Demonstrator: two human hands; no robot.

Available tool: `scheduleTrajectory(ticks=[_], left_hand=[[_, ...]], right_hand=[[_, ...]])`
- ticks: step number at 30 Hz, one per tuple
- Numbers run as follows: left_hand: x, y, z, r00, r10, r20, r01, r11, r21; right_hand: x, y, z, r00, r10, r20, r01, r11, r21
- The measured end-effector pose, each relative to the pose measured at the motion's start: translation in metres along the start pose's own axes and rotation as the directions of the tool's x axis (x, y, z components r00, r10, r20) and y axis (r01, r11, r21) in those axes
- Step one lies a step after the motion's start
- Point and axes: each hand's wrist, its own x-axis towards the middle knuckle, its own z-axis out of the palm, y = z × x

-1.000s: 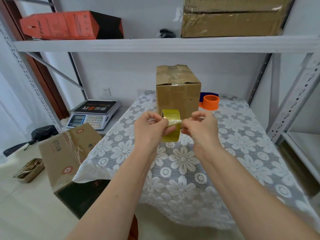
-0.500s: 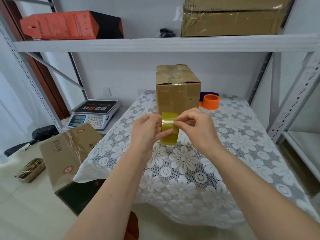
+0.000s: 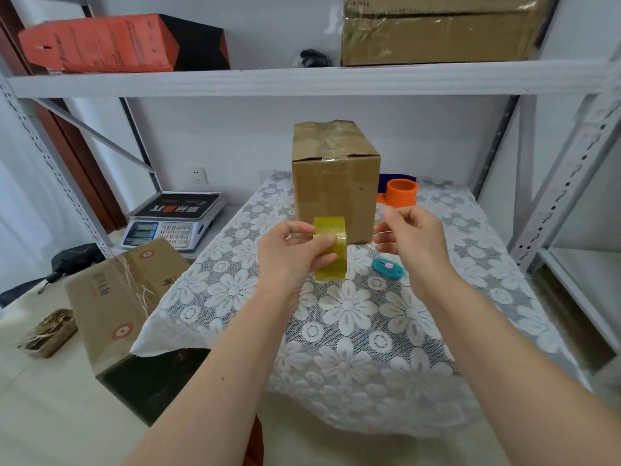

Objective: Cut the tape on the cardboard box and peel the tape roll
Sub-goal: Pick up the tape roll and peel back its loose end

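The tape roll [image 3: 330, 247] is held up off the tabletop [image 3: 353, 317], just in front of the cardboard box [image 3: 336, 183], with its yellowish band facing the camera. The left hand [image 3: 291, 253] grips it, fingers curled over the top and thumb pressed across the front face, probably to keep the roll from turning while the end is drawn off. The right hand [image 3: 408, 235] is a little way to the right, fingers curled together as if pinching the free end; a faint clear strip seems to run between roll and hand, but it is too transparent to be sure. Holding the roll clear of the cloth gives the strip room to come away straight.

The cardboard box stands upright on the lace-covered tabletop, tape visible along its top flap and down the front. A small teal cutter [image 3: 388, 269] lies on the cloth just below the right hand, within easy reach for the cutting step. Behind the box sits an orange tape dispenser [image 3: 400, 193]. A weighing scale [image 3: 174, 220] rests to the left, and another carton [image 3: 124, 297] leans beside the tabletop.
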Motion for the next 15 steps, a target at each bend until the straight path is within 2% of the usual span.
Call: scheduleTrajectory(ticks=[2,4,8,10,11,12,13,15], left_hand=[[0.001,-0.002,0.002,1.000,0.011,0.001,-0.011,1.000,0.025],[0.003,-0.003,0.005,1.000,0.007,0.006,-0.007,1.000,0.024],[0.004,-0.004,0.008,1.000,-0.005,0.015,0.004,1.000,0.024],[0.003,-0.004,0.008,0.999,-0.002,0.052,-0.002,0.997,0.080],[0.002,-0.005,0.007,0.997,0.006,0.076,-0.014,0.995,0.101],[0.001,-0.005,0.007,0.995,0.023,0.098,-0.035,0.992,0.122],[0.001,-0.005,0.007,0.992,0.040,0.116,-0.057,0.988,0.145],[0.002,-0.007,0.009,0.987,0.062,0.148,-0.090,0.977,0.191]], right_hand=[[0.004,0.005,-0.005,1.000,0.010,0.023,-0.007,0.994,-0.111],[0.009,0.015,-0.010,0.998,0.006,0.061,0.014,0.949,-0.314],[0.018,0.038,-0.013,0.986,0.054,0.159,0.070,0.728,-0.682],[0.019,0.044,-0.012,0.982,0.073,0.175,0.100,0.584,-0.806],[0.019,0.044,-0.011,0.982,0.064,0.178,0.114,0.552,-0.826],[0.019,0.043,-0.010,0.982,0.046,0.186,0.129,0.558,-0.819],[0.018,0.040,-0.009,0.980,0.023,0.197,0.142,0.613,-0.777],[0.013,0.032,-0.006,0.970,0.062,0.237,0.082,0.828,-0.555]])
